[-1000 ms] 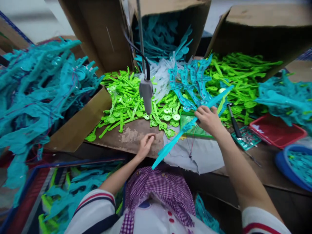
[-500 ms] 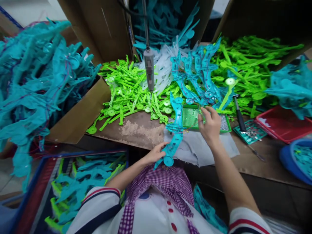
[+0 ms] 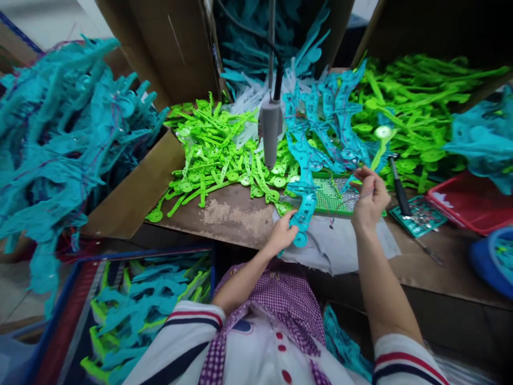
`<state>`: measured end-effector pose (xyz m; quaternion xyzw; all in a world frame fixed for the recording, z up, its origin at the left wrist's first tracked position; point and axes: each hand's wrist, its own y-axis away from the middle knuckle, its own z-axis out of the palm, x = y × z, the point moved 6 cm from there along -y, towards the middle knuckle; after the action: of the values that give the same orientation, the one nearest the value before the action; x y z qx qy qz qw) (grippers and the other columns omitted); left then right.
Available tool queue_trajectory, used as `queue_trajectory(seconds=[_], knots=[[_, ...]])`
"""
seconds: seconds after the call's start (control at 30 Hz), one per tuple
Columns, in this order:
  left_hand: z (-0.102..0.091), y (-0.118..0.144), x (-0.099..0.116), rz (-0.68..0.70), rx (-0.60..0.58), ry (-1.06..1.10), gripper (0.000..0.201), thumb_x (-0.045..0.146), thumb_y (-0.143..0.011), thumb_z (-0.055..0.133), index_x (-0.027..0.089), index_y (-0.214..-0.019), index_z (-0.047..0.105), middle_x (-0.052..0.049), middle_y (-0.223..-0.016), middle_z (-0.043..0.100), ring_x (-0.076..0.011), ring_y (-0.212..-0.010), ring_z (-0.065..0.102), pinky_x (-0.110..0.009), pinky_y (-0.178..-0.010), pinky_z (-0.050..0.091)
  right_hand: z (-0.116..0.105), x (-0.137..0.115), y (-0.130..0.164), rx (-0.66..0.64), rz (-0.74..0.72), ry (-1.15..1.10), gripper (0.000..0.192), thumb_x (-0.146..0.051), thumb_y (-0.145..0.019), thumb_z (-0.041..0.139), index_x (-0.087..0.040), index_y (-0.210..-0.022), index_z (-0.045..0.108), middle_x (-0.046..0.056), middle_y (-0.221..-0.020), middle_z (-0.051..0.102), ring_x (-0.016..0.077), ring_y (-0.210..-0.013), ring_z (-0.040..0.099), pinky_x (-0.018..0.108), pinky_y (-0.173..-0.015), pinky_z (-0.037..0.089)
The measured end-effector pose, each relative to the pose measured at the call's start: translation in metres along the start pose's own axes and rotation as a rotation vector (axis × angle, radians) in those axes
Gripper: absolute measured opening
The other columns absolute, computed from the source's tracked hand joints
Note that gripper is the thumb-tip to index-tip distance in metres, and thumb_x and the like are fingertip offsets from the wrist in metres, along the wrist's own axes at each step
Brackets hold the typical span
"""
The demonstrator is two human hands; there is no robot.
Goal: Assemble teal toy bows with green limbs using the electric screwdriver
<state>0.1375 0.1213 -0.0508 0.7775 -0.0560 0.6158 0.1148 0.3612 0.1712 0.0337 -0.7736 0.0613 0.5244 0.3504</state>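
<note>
The left hand [image 3: 284,234] reaches forward with its fingers curled around the near end of one blue plastic piece [image 3: 303,206], which stands tilted over the grey cloth [image 3: 340,247]. The right hand [image 3: 371,195] is raised just right of it, fingertips pinching thin wires [image 3: 340,206] above the one green tray [image 3: 334,193]. One grey tool [image 3: 270,127] hangs beyond.

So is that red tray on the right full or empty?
Mostly empty, as far as it shows. The red tray has a bare red floor with one small pale patch; its far right end is hidden under the teal pieces.
</note>
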Motion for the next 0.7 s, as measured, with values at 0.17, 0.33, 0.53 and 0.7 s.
queue_trajectory(seconds=[0.17, 0.33, 0.53, 0.7], knots=[[0.014, -0.038, 0.008, 0.006, 0.120, -0.013, 0.051, 0.005, -0.077, 0.052, 0.017, -0.126, 0.062, -0.008, -0.117, 0.072, -0.0230, -0.108, 0.066, -0.036, -0.100, 0.051, 0.030, 0.002, -0.014, -0.297, -0.341, 0.350, 0.043, -0.044, -0.100, 0.040, -0.020, -0.121, 0.068, 0.013, -0.127, 0.068, 0.0269, -0.132, 0.056, 0.054, -0.115, 0.042], [0.014, -0.042, -0.002, 0.000, 0.126, -0.030, 0.053, 0.005, -0.077, 0.052, 0.017, -0.128, 0.061, -0.008, -0.116, 0.073, -0.0223, -0.102, 0.067, -0.036, -0.096, 0.052, 0.035, 0.007, -0.007, -0.455, -0.188, 0.239, 0.042, -0.050, -0.097, 0.046, -0.021, -0.113, 0.072, 0.012, -0.122, 0.071, 0.0267, -0.111, 0.069, 0.051, -0.098, 0.056], [0.017, -0.034, -0.014, 0.084, 0.066, -0.047, 0.056, 0.007, -0.077, 0.051, 0.015, -0.132, 0.059, -0.010, -0.129, 0.068, -0.0222, -0.111, 0.065, -0.037, -0.102, 0.049, 0.024, -0.039, 0.012, -0.164, 0.083, -0.144, 0.044, -0.054, -0.100, 0.042, -0.025, -0.122, 0.066, 0.009, -0.122, 0.069, 0.0193, -0.089, 0.074, 0.037, -0.075, 0.063], [0.018, -0.032, -0.018, 0.139, -0.002, -0.089, 0.058, 0.010, -0.077, 0.050, 0.011, -0.135, 0.056, -0.010, -0.121, 0.070, -0.0195, -0.095, 0.066, -0.035, -0.095, 0.052, 0.028, -0.070, 0.028, -0.119, -0.041, -0.064, 0.041, -0.049, -0.100, 0.045, -0.030, -0.131, 0.062, 0.008, -0.126, 0.066, 0.0219, -0.098, 0.073, 0.042, -0.082, 0.063]])
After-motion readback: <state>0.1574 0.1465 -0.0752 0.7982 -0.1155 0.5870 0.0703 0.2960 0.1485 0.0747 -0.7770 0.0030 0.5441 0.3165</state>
